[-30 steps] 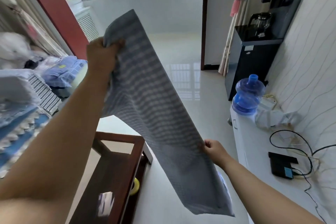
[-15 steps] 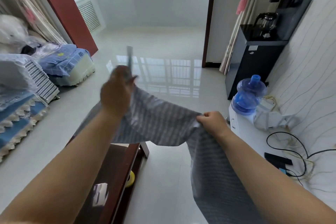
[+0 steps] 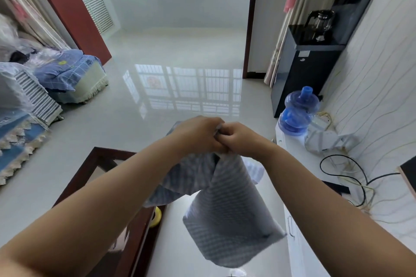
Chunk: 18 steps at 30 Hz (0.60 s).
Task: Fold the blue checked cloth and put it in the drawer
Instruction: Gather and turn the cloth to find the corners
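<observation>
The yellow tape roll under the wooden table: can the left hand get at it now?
Probably not yet. The left hand grips the blue checked cloth together with the right hand, and the cloth hangs just beside the yellow tape roll.

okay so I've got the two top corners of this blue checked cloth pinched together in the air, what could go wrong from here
Both hands, left hand and right hand, pinch the blue checked cloth at one small spot, so a corner could slip out and undo the fold. The hanging halves look uneven and twisted, so the fold may come out crooked. The loose lower end hangs near the dark wooden table and might snag its edge.
</observation>
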Each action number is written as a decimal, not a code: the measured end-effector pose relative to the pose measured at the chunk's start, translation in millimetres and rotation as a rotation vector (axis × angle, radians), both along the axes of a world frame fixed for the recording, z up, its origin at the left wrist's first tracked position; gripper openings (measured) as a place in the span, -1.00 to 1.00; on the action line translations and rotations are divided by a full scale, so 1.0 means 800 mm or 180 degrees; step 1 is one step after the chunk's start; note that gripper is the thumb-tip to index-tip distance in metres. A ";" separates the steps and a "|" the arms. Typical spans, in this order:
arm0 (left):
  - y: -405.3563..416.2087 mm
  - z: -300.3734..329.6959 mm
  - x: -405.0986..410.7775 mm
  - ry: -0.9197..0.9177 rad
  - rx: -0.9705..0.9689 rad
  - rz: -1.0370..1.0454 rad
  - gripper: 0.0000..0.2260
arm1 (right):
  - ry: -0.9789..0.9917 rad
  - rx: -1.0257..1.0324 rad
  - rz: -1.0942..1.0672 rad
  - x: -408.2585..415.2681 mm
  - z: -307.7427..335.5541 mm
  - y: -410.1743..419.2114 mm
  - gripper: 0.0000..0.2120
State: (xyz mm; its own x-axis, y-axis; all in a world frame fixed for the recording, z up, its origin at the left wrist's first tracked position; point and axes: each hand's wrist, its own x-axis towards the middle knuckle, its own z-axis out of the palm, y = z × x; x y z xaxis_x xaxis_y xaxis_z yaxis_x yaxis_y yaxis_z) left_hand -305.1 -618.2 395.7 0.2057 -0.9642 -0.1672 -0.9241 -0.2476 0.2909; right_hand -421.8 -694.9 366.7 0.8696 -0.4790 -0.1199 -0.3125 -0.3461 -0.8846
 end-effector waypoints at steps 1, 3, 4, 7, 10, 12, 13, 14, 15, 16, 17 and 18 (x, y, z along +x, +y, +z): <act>-0.001 -0.001 0.000 -0.0077 0.0106 0.0041 -0.64 | -0.0007 0.0072 -0.0051 0.000 -0.009 0.003 -0.78; -0.004 -0.009 0.003 -0.0156 0.0282 0.0071 -0.67 | -0.0166 0.0462 -0.0230 -0.002 -0.031 0.003 -0.84; -0.005 -0.013 0.004 -0.0134 0.0354 0.0092 -0.66 | -0.0247 0.0785 -0.0365 -0.005 -0.041 0.001 -0.88; -0.006 -0.019 0.000 -0.0334 0.0579 0.0050 -0.68 | -0.0270 0.1554 -0.0482 -0.014 -0.060 -0.002 -0.72; -0.006 -0.016 -0.001 -0.0655 0.0483 -0.0129 -0.75 | -0.0228 0.1306 -0.0235 -0.017 -0.074 0.002 -0.54; -0.001 -0.004 0.010 -0.0596 0.0220 -0.0097 -0.77 | -0.0186 0.0929 -0.0164 -0.018 -0.084 0.005 -0.67; 0.002 0.005 0.018 -0.0542 0.0098 -0.0019 -0.76 | -0.0153 0.0735 -0.0168 -0.018 -0.090 0.005 -0.76; 0.005 0.016 0.027 -0.0501 -0.0021 0.0065 -0.74 | -0.0100 0.0552 -0.0204 -0.019 -0.099 0.005 -0.83; 0.007 0.026 0.037 -0.0481 -0.0147 0.0154 -0.73 | 0.0022 0.0413 -0.0223 -0.021 -0.111 0.005 -0.87; 0.008 0.037 0.047 -0.0466 -0.0296 0.0248 -0.74 | 0.0218 0.0317 -0.0231 -0.024 -0.127 0.005 -0.89; 0.011 0.047 0.058 -0.0446 -0.0462 0.0369 -0.74 | 0.0494 0.0256 -0.0225 -0.031 -0.146 0.004 -0.90; 0.013 0.054 0.072 -0.0425 -0.0666 0.0517 -0.74 | 0.0757 0.0207 -0.0227 -0.041 -0.165 0.002 -0.90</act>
State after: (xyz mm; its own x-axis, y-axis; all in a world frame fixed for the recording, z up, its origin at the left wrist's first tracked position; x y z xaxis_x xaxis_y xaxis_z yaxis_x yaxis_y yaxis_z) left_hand -247.8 -607.8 439.3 0.3669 -0.9276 0.0707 -0.9109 -0.3428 0.2296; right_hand -454.6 -693.1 234.4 0.7775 -0.5227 -0.3496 -0.5361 -0.2604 -0.8030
